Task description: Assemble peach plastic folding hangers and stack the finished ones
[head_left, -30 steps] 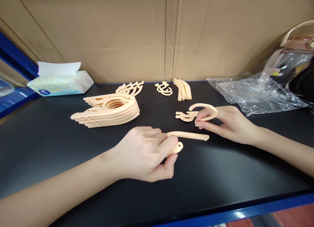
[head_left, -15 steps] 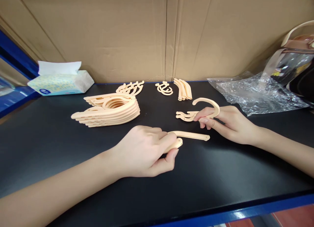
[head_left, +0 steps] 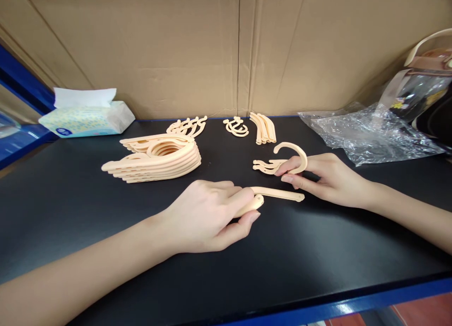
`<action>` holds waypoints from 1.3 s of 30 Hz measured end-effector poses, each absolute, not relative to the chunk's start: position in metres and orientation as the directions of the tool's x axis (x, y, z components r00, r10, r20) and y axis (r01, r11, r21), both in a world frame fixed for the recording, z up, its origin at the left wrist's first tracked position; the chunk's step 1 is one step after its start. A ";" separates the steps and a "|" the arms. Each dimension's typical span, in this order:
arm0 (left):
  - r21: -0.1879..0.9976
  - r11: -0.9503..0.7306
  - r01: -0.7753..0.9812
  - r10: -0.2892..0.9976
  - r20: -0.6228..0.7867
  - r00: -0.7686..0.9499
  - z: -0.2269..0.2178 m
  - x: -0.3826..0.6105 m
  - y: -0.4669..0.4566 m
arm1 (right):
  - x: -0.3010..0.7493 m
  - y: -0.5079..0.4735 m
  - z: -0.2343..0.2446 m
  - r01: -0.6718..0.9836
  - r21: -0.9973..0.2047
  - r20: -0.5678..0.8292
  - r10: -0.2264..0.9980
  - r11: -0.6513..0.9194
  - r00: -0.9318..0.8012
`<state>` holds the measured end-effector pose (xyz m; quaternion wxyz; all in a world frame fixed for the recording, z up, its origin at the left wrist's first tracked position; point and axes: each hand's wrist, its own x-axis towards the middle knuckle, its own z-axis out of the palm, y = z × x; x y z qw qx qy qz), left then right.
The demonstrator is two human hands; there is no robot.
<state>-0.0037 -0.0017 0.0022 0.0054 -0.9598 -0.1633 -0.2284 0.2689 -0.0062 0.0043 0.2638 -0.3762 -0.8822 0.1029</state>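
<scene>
Cream hook (head_left: 300, 153), pinched between the thumb and fingers of the right hand (head_left: 326, 175), its curve raised and its free tip pointing left; the lower end is partly covered by the fingertips. The left hand (head_left: 213, 213) is closed around a cream arm piece (head_left: 253, 205), whose rounded end, bearing a small hole, projects past the index finger. Just behind it, a second arm piece (head_left: 278, 194) extends rightward from the left hand; whether the two are joined under the fingers cannot be told.

Likely faults: the hook, gripped only near one end, could twist or slip if pushed sideways; the holed end could tip if the left thumb, lying below it, gives little support. Small hooks (head_left: 264, 167), close behind the right fingertips, could be knocked by a low sweep.

Room: the black tabletop (head_left: 300, 265) is bare in front of both hands as far as its blue front edge (head_left: 335, 309). Behind, movement is narrower: folded hangers (head_left: 151, 170) lie stacked at left, loose hooks (head_left: 202, 125) and a bundle of arms (head_left: 266, 128) line the back, and the cardboard wall (head_left: 176, 48) closes it. Crumpled plastic (head_left: 367, 133) limits the right rear; a tissue pack (head_left: 84, 121) occupies the left rear.
</scene>
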 end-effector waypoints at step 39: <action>0.015 -0.955 0.298 0.272 0.453 0.849 0.003 -0.003 -0.001 | 0.270 -0.007 0.004 0.359 -0.839 0.212 0.852 0.410 -0.479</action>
